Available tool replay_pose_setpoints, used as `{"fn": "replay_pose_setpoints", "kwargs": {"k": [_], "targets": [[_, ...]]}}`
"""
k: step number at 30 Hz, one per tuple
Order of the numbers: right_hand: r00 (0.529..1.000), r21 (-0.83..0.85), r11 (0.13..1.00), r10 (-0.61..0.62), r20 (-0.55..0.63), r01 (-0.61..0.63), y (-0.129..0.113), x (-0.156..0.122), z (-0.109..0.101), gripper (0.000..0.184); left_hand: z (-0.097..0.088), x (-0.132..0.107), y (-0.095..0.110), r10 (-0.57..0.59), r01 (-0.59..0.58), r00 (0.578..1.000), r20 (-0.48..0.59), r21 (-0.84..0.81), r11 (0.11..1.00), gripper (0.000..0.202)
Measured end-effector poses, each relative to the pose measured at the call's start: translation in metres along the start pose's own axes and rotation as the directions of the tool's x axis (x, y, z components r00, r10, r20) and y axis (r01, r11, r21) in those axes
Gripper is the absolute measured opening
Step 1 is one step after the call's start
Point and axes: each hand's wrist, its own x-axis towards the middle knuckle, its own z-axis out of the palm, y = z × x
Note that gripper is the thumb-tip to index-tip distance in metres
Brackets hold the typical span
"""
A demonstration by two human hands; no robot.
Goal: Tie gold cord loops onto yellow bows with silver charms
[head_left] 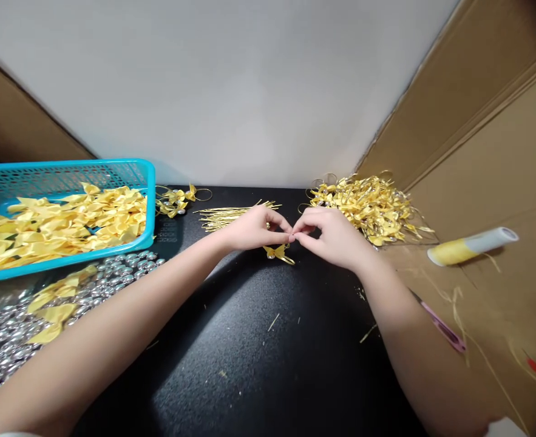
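My left hand [259,229] and my right hand [329,237] meet at the fingertips above the black tabletop, thumb and forefinger of each pinched together. Just below the fingers hangs or lies a yellow ribbon bow [275,252] with a small silver bead and a thin gold tie. The fingertips close on this gold tie, though they mostly cover it. Behind my left hand is a bundle of gold ties [224,217]. Beyond my right hand rises a pile of yellow bows with gold ties [372,206].
At left, a blue basket [150,200] contains yellow bows [90,215]. Silver beads [117,273] spread in front of it, partly behind my left forearm. Cardboard [490,200] on the right bears a ribbon-wrapped tube [472,246] and pink-handled scissors [445,328].
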Motion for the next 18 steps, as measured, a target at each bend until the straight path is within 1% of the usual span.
{"fn": "replay_pose_setpoints", "kwargs": {"k": [1, 3, 5, 7, 10, 15, 18], "targets": [[1.0, 0.003, 1.0, 0.004, -0.004, -0.004, 0.001, 0.0, 0.0, 0.01, 0.001, 0.001, -0.001, -0.011, 0.011, 1.0, 0.011, -0.053, 0.999, 0.023], [1.0, 0.002, 1.0, 0.012, -0.01, -0.012, 0.003, 0.001, -0.001, 0.011, 0.003, 0.004, -0.005, -0.023, 0.027, 1.0, 0.02, -0.21, 0.977, 0.022], [1.0, 0.006, 1.0, 0.019, -0.008, -0.019, 0.004, 0.001, -0.002, 0.012, 0.006, 0.005, -0.009, -0.04, 0.037, 0.999, -0.001, -0.365, 0.93, 0.026], [1.0, 0.015, 1.0, 0.027, -0.001, -0.027, 0.005, 0.002, -0.002, 0.012, 0.009, 0.005, -0.014, -0.064, 0.039, 0.997, -0.039, -0.445, 0.894, 0.033], [0.999, 0.03, 0.999, 0.041, 0.0, -0.041, 0.006, 0.002, -0.003, 0.012, 0.012, 0.003, -0.022, -0.085, 0.055, 0.995, -0.045, -0.46, 0.886, 0.035], [0.999, 0.023, 0.999, 0.042, -0.035, -0.041, 0.006, 0.002, -0.009, 0.012, 0.009, -0.005, -0.027, -0.12, 0.112, 0.993, 0.01, -0.428, 0.897, 0.037], [0.998, 0.015, 0.999, 0.045, -0.044, -0.045, 0.005, 0.001, -0.014, 0.013, 0.002, -0.007, -0.025, -0.104, 0.123, 0.992, 0.071, -0.39, 0.913, 0.034]]}}
